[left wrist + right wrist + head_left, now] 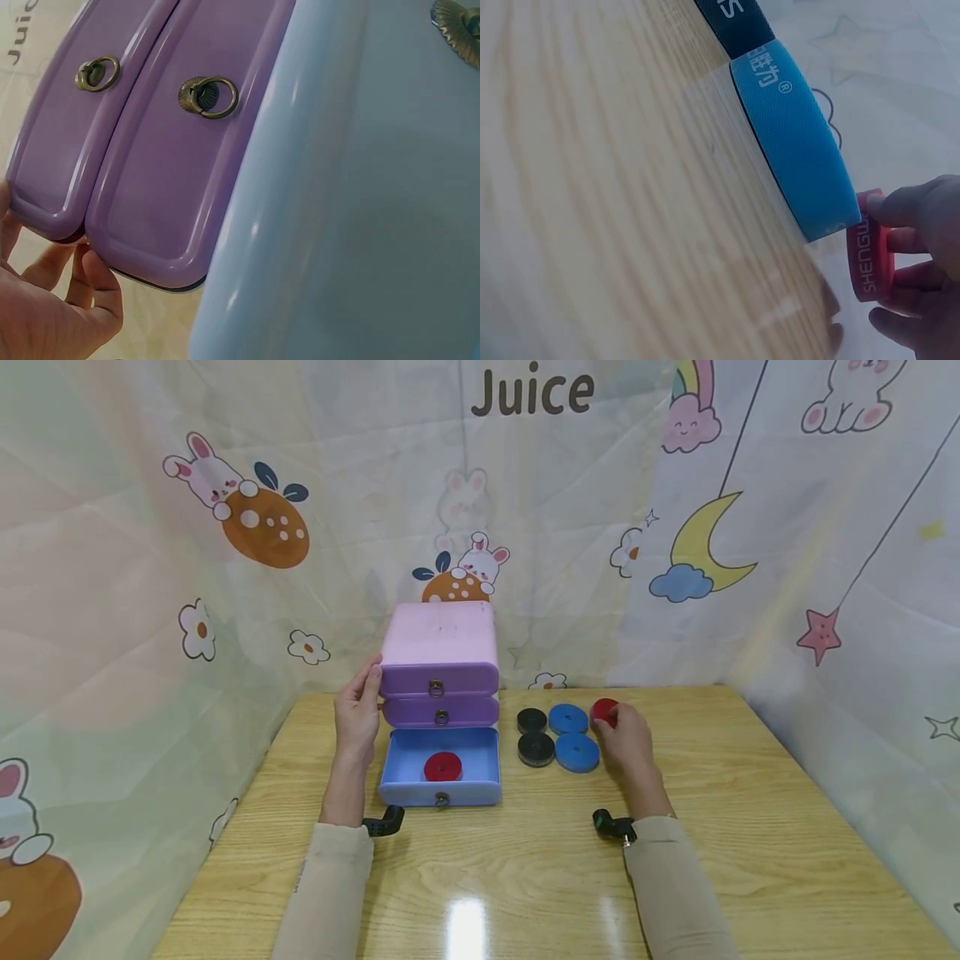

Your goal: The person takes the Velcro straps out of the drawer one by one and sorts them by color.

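Observation:
A small drawer cabinet (442,639) has a pink top, two purple drawers (408,681) and a pulled-out blue bottom drawer (397,793). Inside that drawer lies a red tape roll (443,767). My left hand (357,714) rests against the cabinet's left side, its fingers touching the ends of the purple drawers in the left wrist view. At the right, my right hand (628,745) pinches a second red roll (868,259) between thumb and fingers. Whether that roll is off the table cannot be told.
Two blue rolls (577,752) and two black rolls (536,749) lie flat on the wooden table (540,860) between the cabinet and my right hand. A printed cloth (360,527) hangs behind and at both sides.

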A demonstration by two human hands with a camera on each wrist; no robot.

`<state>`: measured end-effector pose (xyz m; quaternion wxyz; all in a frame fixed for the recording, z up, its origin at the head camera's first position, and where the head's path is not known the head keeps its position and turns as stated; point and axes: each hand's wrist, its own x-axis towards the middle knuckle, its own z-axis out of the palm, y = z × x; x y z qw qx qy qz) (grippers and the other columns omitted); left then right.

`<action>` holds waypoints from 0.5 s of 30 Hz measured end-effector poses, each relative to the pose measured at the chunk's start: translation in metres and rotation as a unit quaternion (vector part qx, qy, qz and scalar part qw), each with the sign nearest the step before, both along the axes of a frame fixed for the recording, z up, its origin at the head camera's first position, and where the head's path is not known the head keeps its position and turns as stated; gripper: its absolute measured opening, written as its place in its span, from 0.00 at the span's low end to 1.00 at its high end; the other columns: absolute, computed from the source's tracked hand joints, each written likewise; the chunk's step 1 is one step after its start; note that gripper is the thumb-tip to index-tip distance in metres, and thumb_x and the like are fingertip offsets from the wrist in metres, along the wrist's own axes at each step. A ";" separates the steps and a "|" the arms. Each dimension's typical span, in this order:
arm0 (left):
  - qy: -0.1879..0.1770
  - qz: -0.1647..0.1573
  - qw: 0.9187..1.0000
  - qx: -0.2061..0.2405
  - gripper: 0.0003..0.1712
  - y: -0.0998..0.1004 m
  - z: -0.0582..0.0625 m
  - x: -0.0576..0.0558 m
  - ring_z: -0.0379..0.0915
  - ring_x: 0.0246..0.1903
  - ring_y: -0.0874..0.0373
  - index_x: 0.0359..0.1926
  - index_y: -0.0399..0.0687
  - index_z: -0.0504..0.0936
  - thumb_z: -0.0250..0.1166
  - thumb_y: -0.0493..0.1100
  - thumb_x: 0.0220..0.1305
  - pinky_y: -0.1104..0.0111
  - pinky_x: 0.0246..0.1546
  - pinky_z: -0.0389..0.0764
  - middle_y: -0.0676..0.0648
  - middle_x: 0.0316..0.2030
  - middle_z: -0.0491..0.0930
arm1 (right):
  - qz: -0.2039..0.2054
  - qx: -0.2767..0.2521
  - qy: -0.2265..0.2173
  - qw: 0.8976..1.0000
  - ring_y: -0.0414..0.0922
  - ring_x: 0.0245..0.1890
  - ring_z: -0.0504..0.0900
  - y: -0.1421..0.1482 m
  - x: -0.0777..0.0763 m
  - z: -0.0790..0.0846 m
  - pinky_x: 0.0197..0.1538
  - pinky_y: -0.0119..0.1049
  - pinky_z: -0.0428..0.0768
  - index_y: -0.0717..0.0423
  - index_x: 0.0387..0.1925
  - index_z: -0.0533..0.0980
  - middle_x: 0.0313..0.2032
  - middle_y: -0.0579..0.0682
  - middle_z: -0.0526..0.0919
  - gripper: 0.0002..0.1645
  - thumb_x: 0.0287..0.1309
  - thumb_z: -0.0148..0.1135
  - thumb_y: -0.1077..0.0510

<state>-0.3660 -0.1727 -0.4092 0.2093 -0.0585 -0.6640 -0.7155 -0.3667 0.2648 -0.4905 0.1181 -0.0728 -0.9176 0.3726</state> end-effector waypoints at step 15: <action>-0.003 0.002 1.000 0.005 0.25 0.000 0.000 0.000 0.72 0.54 0.57 0.61 0.63 0.77 0.59 0.60 0.65 0.61 0.43 0.76 0.59 0.61 0.73 | 0.012 0.050 0.005 0.999 0.61 0.50 0.74 0.007 -0.006 -0.007 0.52 0.57 0.73 0.68 0.53 0.71 0.52 0.66 0.75 0.23 0.66 0.58 0.54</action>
